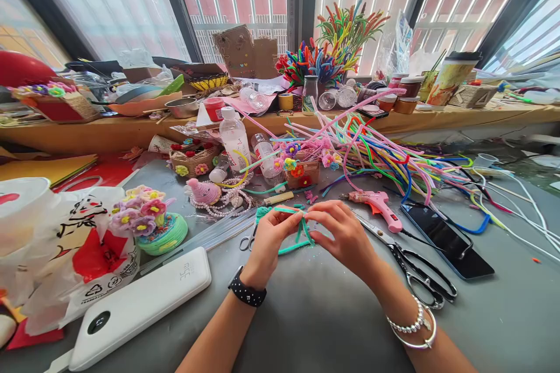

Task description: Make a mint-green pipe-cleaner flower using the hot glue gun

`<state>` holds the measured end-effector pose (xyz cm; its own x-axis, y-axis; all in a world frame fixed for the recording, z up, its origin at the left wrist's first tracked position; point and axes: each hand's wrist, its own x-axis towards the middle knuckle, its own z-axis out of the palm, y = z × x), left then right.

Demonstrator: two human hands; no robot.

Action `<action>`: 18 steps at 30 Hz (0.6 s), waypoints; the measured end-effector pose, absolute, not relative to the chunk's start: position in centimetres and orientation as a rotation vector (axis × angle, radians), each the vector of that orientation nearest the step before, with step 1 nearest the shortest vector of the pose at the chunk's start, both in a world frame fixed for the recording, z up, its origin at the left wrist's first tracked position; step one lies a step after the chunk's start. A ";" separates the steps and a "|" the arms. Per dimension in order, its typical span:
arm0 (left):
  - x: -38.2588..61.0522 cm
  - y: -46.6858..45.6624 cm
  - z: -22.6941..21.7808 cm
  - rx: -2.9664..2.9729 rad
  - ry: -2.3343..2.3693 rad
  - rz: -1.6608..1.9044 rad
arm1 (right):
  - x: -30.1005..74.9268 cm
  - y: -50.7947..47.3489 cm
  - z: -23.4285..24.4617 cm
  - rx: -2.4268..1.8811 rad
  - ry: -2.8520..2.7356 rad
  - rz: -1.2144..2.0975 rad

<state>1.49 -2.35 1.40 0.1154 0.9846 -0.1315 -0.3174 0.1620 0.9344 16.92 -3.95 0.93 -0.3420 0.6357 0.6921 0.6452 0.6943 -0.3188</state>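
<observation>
Both hands meet over the grey table, working on a green pipe cleaner [301, 232] bent into loops. My left hand [273, 239] pinches it between thumb and forefinger. From the other side, the fingertips of my right hand [343, 236] close on its upper part. Another green length [295, 247] lies just below on the tabletop. Behind my left hand are a teal fuzzy piece [262, 213] and the handles of small scissors [245, 243], partly hidden. To the right of my right hand lie a pink glue gun [378, 207] and large black-handled scissors [422, 271].
A white power bank [144, 309] and a flower-topped green pot [161, 236] stand left, beside a plastic bag [83, 256]. A phone [448, 242] lies right. Loose pipe cleaners [385, 154] pile at the back, near a plastic bottle [234, 140]. A cluttered ledge [271, 122] runs below the windows.
</observation>
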 end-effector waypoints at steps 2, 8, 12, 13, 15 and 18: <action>1.5 -2.4 1.4 0.923 0.974 1.185 | 16.7 -4.2 0.8 -0.954 -2.080 -0.202; 1.8 -2.4 1.1 1.084 1.024 1.248 | 16.5 -4.7 1.2 -0.970 -2.103 -0.353; 1.8 -2.6 0.9 1.237 1.081 1.259 | 16.5 -4.8 1.5 -0.969 -2.064 -0.263; 1.8 -2.6 0.9 1.297 1.102 1.261 | 16.5 -4.8 1.5 -0.969 -2.043 -0.202; 1.7 -2.7 0.9 1.450 1.125 1.278 | 16.6 -4.8 1.7 -0.978 -1.987 -0.052; 1.3 -2.7 1.1 1.681 1.062 1.272 | 16.9 -4.7 2.0 -0.997 -1.885 0.215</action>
<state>1.34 -2.70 1.15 0.1568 0.9275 0.3395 0.1683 -0.3638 0.9162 16.91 -4.67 1.96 -0.2076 0.7151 0.6674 0.5465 0.6507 -0.5272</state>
